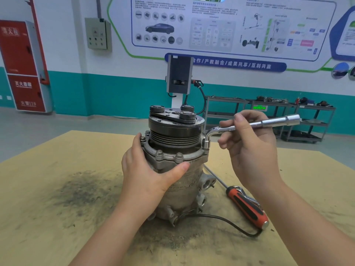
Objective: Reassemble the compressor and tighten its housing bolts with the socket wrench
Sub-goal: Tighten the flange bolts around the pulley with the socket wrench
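The grey metal compressor (189, 187) stands upright on the tan table (48, 169), pulley end up. My left hand (148, 169) wraps its left side just under the bolted flange, thumb across the front. Two housing bolts (169, 155) show on the flange's front. My right hand (249, 143) holds the chrome L-shaped socket wrench (269, 122) by its long arm. The wrench's short socket end sits down over a bolt at the flange's right edge, hiding that bolt.
A screwdriver with an orange-and-black handle (247, 205) lies on the table right of the compressor. A black cable (226, 220) curls from the compressor's base. Dark grime (82, 189) stains the tabletop on the left. Shelving carts (288, 116) stand behind.
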